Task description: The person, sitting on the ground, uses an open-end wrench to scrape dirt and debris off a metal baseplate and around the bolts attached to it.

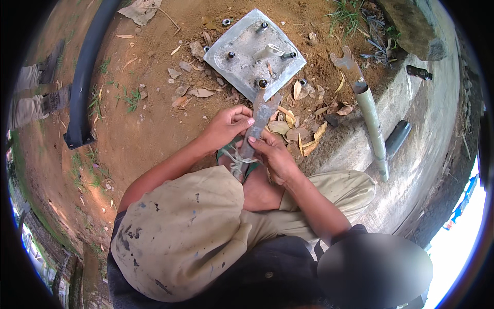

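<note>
A flat grey open-end wrench (260, 117), worn and large, lies between my two hands with its jaw end pointing away from me. My right hand (276, 158) is closed round its shank, the thumb on top. From the other side, my left hand (229, 127) pinches the wrench's edge near the head. A pale cord (237, 160) is knotted at the near end. Just beyond the jaw stands a pale square concrete base (246, 33) with several upright threaded bolts and a short pale pipe stub (267, 52). One jaw tip overlaps the nearest bolt (263, 83); contact I cannot tell.
A loose nut (226, 22) lies behind the base. To the right, a second wrench head (348, 63) sticks out of a long pipe (371, 123) leaning by the concrete ledge (339, 134). A dark tube (398, 138) lies there. A black flanged pole (85, 82) and another person's legs (38, 95) are left.
</note>
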A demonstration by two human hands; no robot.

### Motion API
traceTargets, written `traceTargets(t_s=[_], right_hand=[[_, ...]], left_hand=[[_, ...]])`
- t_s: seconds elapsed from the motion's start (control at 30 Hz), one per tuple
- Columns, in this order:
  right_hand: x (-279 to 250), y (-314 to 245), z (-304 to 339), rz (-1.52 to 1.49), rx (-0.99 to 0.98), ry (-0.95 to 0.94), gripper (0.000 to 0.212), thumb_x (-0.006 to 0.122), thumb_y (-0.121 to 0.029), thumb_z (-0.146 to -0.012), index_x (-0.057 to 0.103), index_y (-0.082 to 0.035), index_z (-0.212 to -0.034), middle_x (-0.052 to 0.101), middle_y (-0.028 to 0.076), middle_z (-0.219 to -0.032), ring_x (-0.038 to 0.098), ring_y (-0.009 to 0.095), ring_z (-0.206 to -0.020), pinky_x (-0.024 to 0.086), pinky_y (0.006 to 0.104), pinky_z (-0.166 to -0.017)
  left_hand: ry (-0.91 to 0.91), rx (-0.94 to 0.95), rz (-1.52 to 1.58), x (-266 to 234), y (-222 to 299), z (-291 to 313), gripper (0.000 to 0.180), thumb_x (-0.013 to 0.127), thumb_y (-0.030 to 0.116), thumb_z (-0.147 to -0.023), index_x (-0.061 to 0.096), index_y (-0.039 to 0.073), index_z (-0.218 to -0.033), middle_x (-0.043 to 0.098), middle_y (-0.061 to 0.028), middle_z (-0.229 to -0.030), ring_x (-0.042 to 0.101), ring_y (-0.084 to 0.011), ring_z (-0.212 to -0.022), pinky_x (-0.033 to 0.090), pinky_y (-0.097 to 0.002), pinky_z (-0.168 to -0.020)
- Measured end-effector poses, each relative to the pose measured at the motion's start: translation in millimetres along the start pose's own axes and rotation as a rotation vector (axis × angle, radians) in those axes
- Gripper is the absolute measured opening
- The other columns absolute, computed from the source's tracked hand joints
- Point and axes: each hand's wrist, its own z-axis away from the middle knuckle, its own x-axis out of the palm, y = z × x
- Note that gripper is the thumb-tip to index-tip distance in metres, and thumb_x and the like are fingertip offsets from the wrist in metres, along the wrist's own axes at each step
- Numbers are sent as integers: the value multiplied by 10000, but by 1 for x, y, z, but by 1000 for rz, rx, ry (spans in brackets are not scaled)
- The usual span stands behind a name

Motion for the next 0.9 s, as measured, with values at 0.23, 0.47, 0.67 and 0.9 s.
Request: traceTargets(t_s=[0.23,0.47,0.67,0.9], right_hand=[[54,18,-67,-196,45,-155,220,589,-52,-1039,596,52,-1233,699,136,-1191,719,250,-1107,635,373,-950],[80,3,-94,-433,-114,-189,157,541,-47,-1060,608,29,-1180,690,137,-1201,688,240,-1155,580,421,-1034],[84,-6,-94,-459,-153,-188,178,494,-32,-1073,569,38,-1218,660,151,-1257,667,261,-1208,544,446,-1095],[51,21,-60,-117,-115,-2,298,506,-120,-1064,566,-7,-1333,669,102,-1252,683,218,-1121,564,384,-988]], left_hand=[[146,99,-415,-52,39,17,213,680,108,-977,669,-19,-1148,752,-81,-981,666,-98,-863,539,-288,-770],[180,207,-761,-66,84,-4,238,706,102,-946,701,-26,-1146,775,-152,-1058,744,-230,-1002,551,-363,-876],[145,222,-865,-66,96,-14,253,712,101,-941,700,-27,-1159,772,-194,-1099,747,-242,-994,555,-374,-881],[115,124,-581,-40,57,1,272,685,106,-977,640,-53,-1193,769,-190,-1058,732,-183,-997,568,-343,-838]])
